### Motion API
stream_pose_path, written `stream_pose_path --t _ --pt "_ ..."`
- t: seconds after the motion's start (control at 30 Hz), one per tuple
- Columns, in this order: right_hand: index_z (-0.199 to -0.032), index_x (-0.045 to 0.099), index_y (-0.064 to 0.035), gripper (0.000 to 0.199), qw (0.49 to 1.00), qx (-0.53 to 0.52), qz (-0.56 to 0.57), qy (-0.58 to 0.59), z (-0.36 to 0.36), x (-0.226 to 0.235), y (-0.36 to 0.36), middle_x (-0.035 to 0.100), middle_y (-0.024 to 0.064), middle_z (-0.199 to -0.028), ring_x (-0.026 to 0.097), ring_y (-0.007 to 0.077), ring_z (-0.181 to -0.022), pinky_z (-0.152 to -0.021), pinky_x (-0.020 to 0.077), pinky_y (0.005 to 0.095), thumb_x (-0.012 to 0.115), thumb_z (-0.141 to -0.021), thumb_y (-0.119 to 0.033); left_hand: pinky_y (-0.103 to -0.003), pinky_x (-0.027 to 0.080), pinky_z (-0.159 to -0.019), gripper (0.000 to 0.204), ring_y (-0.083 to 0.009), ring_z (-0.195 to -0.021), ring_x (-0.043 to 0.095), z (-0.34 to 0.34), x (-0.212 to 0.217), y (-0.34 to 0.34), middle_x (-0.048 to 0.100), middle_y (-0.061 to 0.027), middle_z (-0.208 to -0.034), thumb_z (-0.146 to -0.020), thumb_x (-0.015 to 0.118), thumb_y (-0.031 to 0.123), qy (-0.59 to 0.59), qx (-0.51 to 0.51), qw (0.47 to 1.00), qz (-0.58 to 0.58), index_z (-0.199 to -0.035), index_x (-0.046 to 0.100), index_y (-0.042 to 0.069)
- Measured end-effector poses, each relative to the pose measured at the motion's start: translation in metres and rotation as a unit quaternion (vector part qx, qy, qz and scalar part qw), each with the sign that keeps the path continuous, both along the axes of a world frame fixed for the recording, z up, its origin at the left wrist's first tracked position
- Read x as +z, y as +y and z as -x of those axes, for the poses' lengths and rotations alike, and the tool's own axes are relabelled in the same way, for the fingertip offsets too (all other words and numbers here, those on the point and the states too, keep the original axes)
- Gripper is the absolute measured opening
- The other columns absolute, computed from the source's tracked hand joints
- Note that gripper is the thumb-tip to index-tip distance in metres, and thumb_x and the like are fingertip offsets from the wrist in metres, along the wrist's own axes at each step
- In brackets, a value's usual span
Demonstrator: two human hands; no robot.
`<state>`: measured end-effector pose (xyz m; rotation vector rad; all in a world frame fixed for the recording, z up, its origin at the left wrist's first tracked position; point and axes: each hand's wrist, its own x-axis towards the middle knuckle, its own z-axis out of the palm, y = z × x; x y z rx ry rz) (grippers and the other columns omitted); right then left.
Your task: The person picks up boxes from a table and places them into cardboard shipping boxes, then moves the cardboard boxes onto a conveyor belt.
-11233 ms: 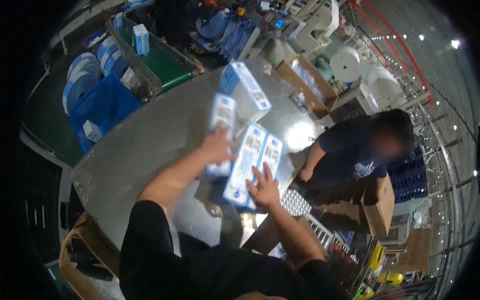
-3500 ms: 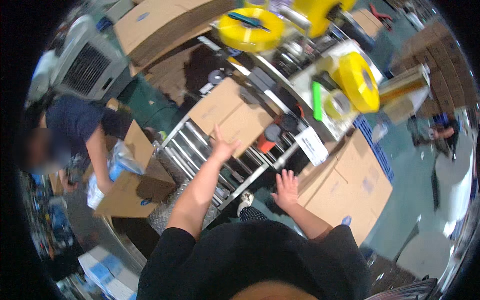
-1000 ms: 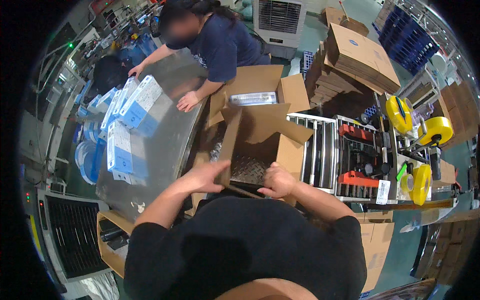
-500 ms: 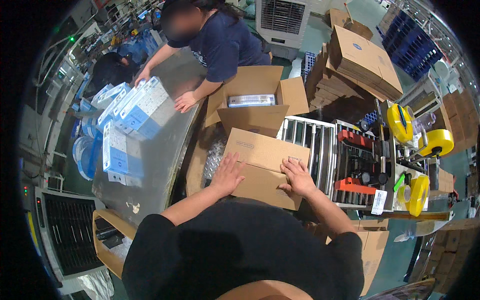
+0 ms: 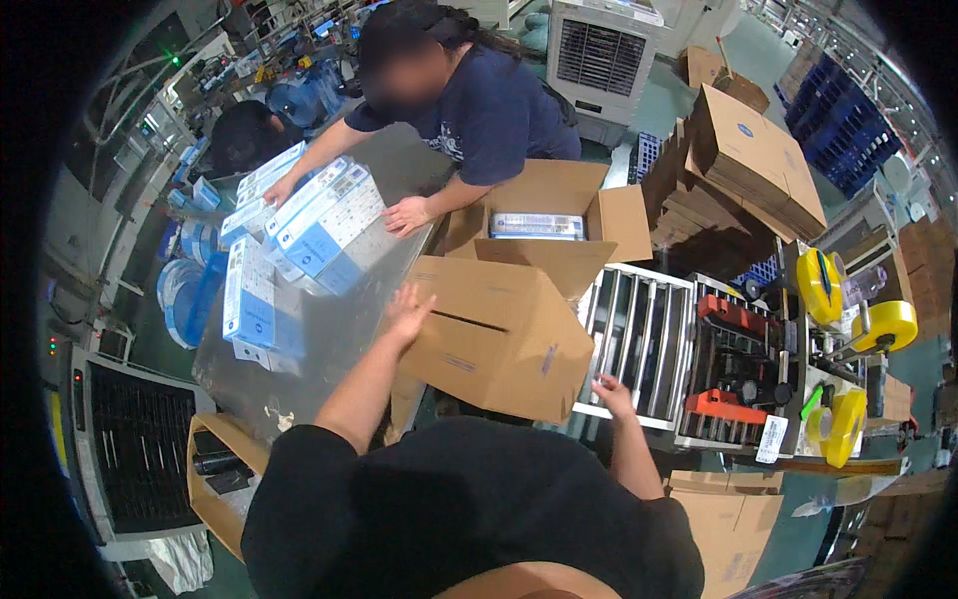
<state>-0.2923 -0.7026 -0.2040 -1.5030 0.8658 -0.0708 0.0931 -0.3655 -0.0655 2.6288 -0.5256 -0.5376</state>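
Note:
A closed brown cardboard carton [image 5: 489, 339] stands tilted in front of me, its top flaps meeting at a dark seam. My left hand [image 5: 407, 313] lies against the carton's left side, fingers stretched out. Off the carton's right lower corner is my right hand [image 5: 615, 396], fingers apart and nothing in them. Just beyond sits an open carton [image 5: 544, 250] with a blue and white box [image 5: 537, 227] inside. Across the steel table [image 5: 349, 329], a co-worker in a dark blue shirt [image 5: 499, 120] rests one hand on several blue and white boxes [image 5: 324, 215].
To the right runs a roller conveyor [image 5: 639, 319] leading to a taping machine with red parts [image 5: 733, 404]. Yellow tape rolls [image 5: 883, 326] hang beside it. Flat cartons [image 5: 753, 150] are stacked at the back right. An air cooler [image 5: 599, 60] stands behind the co-worker.
The carton has turned and tipped, so a side now shows. My left hand slid to its left edge; my right hand came off its top and moved down beside it.

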Motion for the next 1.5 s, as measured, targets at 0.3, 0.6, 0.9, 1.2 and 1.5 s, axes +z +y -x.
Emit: stream_pose_path --t 0.3,0.6,0.9,1.2,1.5 --pt "-0.144 0.019 0.0089 0.114 0.969 -0.208 -0.029 0.129 0.035 -0.232 -0.025 0.034 0.0248 -0.144 0.035 0.0358 -0.132 -0.107 0.0306 0.0452 0.061 -0.074 -0.07 -0.046 0.008 -0.116 0.084 -0.0362 -0.144 0.005 -0.005 0.018 -0.042 0.008 -0.0149 -0.157 -0.091 0.029 0.066 0.048 -0.003 0.999 0.011 -0.15 0.014 0.009" --pt "-0.144 0.021 0.0048 0.105 0.968 -0.208 -0.138 0.033 -0.014 -0.057 0.051 0.041 0.0205 -0.139 0.044 0.0314 -0.126 -0.101 0.0379 0.0452 0.062 -0.077 -0.065 -0.049 0.01 -0.116 0.087 -0.0345 -0.144 0.003 -0.002 0.001 0.023 0.006 -0.0146 -0.157 -0.09 0.027 0.069 0.1 0.058 0.993 0.002 -0.15 0.011 0.008" --pt "-0.127 0.047 0.0008 0.066 0.949 -0.153 -0.269 -0.057 -0.017 -0.055 0.052 0.059 0.0126 -0.118 0.058 0.0249 -0.105 -0.089 0.0464 0.0403 0.062 -0.086 -0.048 -0.046 0.01 -0.116 0.082 -0.0358 -0.144 0.005 -0.014 0.003 0.021 0.01 -0.0172 -0.156 -0.092 0.031 0.064 0.098 0.044 0.994 0.034 -0.15 0.016 0.008" --pt "-0.116 0.048 -0.0056 0.042 0.946 -0.174 0.038 -0.272 0.033 0.183 -0.017 0.06 0.0086 -0.106 0.058 0.0186 -0.095 -0.084 0.0487 0.0328 0.068 -0.08 -0.005 -0.041 0.038 -0.1 0.058 -0.0249 -0.119 0.05 0.027 -0.01 -0.054 0.051 -0.004 -0.135 -0.095 0.036 0.056 0.489 0.135 0.674 0.538 -0.135 0.049 0.016" --pt "-0.128 0.05 -0.0088 0.062 0.854 0.439 0.269 -0.072 -0.117 0.255 0.079 0.062 0.0117 -0.116 0.061 0.0248 -0.105 -0.084 0.0482 0.0375 0.076 -0.074 -0.024 -0.04 0.03 -0.105 0.089 -0.026 -0.134 0.032 0.011 0.027 -0.028 0.03 -0.0121 -0.149 -0.085 0.042 0.072 0.43 0.13 0.835 0.319 -0.149 0.022 0.012"
